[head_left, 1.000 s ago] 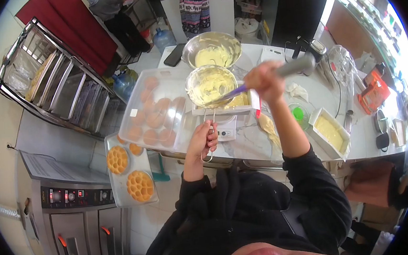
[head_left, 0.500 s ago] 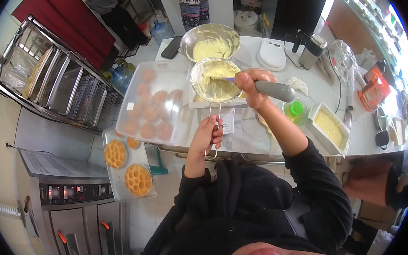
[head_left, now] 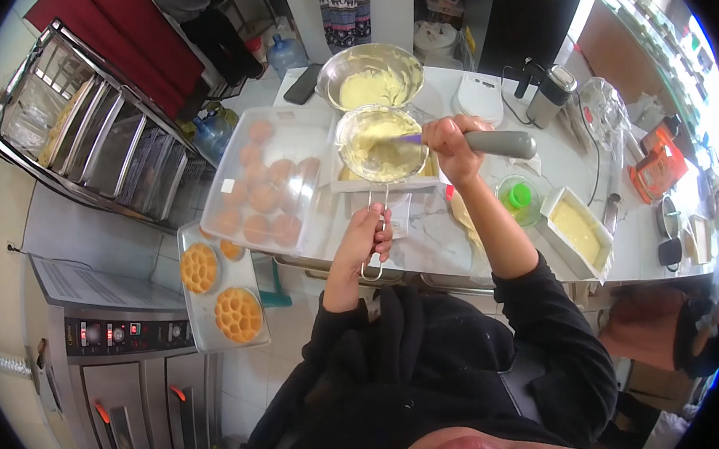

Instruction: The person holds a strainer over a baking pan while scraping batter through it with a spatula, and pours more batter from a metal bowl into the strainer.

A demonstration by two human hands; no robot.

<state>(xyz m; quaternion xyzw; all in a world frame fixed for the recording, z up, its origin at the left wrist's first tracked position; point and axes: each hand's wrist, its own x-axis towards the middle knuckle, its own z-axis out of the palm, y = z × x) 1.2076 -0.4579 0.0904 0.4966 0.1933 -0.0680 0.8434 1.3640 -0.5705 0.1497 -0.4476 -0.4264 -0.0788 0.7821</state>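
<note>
My left hand (head_left: 367, 239) is closed round the wire handle of a metal sieve (head_left: 356, 164). Pale yellow batter (head_left: 382, 134) lies in the sieve and coats its mesh. My right hand (head_left: 457, 147) grips the thick grey handle of a spatula (head_left: 501, 142); its purple lower part reaches into the batter, where the tip is hidden. Under the sieve is a paper-lined loaf pan (head_left: 424, 181), mostly covered from sight. Just beyond stands a steel mixing bowl (head_left: 411, 62) with more of the batter inside.
To the left, a clear plastic box (head_left: 218, 164) covers several round brown cakes. Below it, a tray (head_left: 249, 271) bears honeycomb-patterned pastries. On the right are a filled loaf pan (head_left: 575, 229), a glass bowl (head_left: 520, 199) with a green-capped item, a white scale (head_left: 479, 97) and a hand mixer (head_left: 550, 91).
My right hand has shifted slightly right, and the spatula's handle now lies more level. The batter in the sieve has been moved about. My left hand keeps its hold on the sieve.
</note>
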